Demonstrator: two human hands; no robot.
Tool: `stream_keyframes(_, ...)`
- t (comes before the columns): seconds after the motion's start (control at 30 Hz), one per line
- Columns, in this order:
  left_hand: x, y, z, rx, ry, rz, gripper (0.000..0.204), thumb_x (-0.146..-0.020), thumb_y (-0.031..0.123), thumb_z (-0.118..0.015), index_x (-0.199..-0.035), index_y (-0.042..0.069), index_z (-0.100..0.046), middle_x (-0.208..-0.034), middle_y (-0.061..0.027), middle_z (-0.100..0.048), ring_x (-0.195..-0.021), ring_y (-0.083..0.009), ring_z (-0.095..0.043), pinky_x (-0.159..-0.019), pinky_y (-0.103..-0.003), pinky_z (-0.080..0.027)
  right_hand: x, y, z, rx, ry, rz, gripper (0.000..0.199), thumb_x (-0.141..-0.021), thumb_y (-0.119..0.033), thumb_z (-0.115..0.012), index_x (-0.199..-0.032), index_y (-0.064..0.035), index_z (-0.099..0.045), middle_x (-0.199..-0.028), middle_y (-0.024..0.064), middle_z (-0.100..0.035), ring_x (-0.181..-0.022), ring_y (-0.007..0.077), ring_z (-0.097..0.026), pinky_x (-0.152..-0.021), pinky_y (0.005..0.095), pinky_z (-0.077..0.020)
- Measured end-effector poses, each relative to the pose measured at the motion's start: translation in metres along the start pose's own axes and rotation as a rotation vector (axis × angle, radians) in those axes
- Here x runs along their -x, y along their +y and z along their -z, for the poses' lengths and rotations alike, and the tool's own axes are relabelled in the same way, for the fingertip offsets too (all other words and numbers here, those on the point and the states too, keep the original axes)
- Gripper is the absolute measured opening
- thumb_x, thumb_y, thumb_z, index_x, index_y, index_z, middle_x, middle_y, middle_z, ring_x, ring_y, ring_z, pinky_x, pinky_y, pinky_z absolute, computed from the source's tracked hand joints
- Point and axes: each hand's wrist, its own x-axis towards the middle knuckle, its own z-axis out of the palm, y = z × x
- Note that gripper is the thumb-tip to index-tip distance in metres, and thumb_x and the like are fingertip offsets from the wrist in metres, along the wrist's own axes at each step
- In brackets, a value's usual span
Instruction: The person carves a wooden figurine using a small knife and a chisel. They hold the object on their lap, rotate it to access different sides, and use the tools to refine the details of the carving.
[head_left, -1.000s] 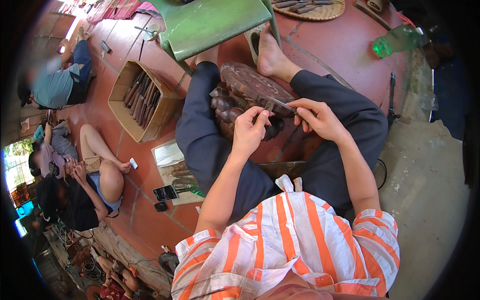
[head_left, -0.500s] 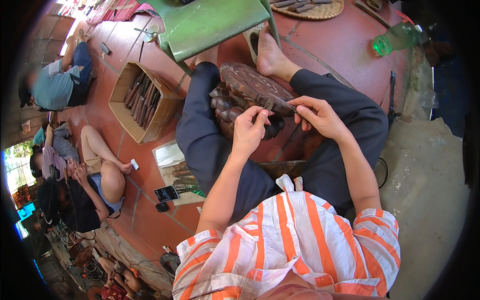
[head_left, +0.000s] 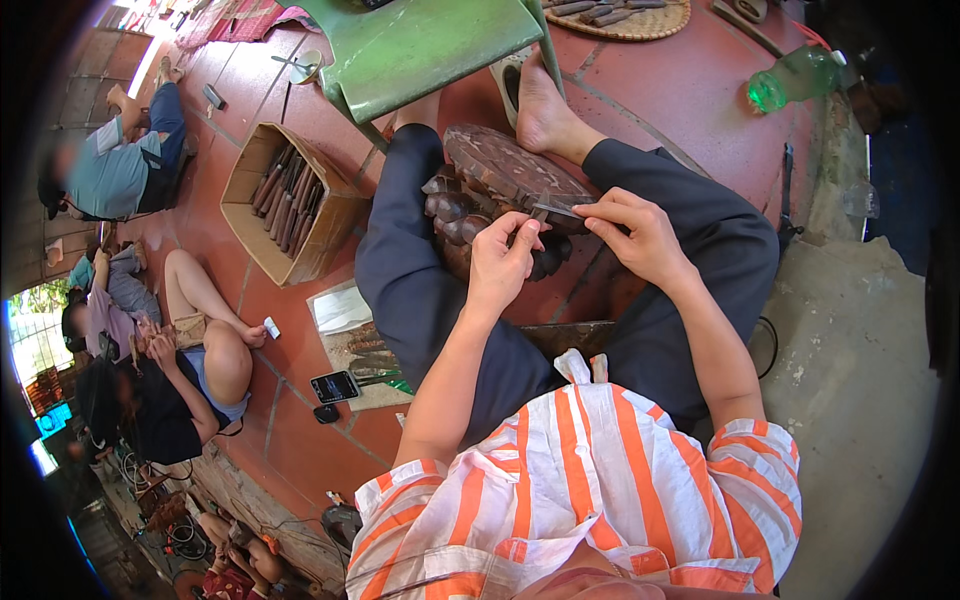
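Between my knees stands a dark carved wooden stool [head_left: 515, 165] with a round, pale-flecked top and bulbous carving below. Over its near edge my left hand [head_left: 500, 262] pinches a small dark piece [head_left: 541, 212] between thumb and fingers; its kind is too small to tell. My right hand [head_left: 640, 235] is closed on a thin grey metal strip [head_left: 562, 211], perhaps a blade or file, which points left and meets the small piece. The fingers hide the strip's other end.
Left of my leg, a cardboard box [head_left: 335, 215] holds several dark wooden sticks. A green plastic chair [head_left: 430, 55] stands ahead. Beyond lie a woven tray [head_left: 660, 22] and a green bottle [head_left: 800, 80]. A phone [head_left: 334, 386] lies on the tiles; several people sit at left.
My right hand has shifted slightly left and up, and more of the grey strip now shows, lying against the small piece. My left hand has barely moved.
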Motion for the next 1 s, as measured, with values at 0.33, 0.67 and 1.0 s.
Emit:
stream_keyframes(0.33,0.0,0.002,0.0,0.027,-0.019,0.04,0.02,-0.095,0.016,-0.054,-0.094,0.001,-0.067,-0.062,0.0016,-0.055,-0.047,-0.0011,-0.041,-0.042,-0.02,-0.03,0.001,0.0,-0.013,0.118,0.172,0.098,0.009,-0.078,-0.011,-0.07,-0.087,-0.0074,-0.071,-0.076,0.0042,-0.06,-0.065,0.0229,-0.06,-0.059,0.0325,-0.0469)
stream_keyframes(0.67,0.0,0.006,0.002,-0.015,-0.008,0.03,0.02,-0.094,0.015,-0.055,-0.094,0.0,-0.068,-0.062,0.0011,-0.056,-0.05,-0.0014,-0.042,-0.045,-0.02,-0.032,-0.017,0.007,-0.018,0.051,0.264,0.15,0.007,-0.079,-0.01,-0.069,-0.085,-0.0055,-0.07,-0.076,0.006,-0.061,-0.064,0.0239,-0.06,-0.058,0.0326,-0.0462)
stream_keyframes(1.0,0.0,0.004,0.002,-0.051,0.021,0.007,0.018,-0.092,0.012,-0.056,-0.093,-0.002,-0.068,-0.064,-0.001,-0.058,-0.058,-0.0046,-0.049,-0.052,-0.022,-0.038,-0.01,-0.002,-0.011,0.062,0.218,0.098,0.01,-0.079,-0.017,-0.07,-0.08,-0.0065,-0.068,-0.075,0.0048,-0.059,-0.065,0.0232,-0.06,-0.059,0.0329,-0.0459)
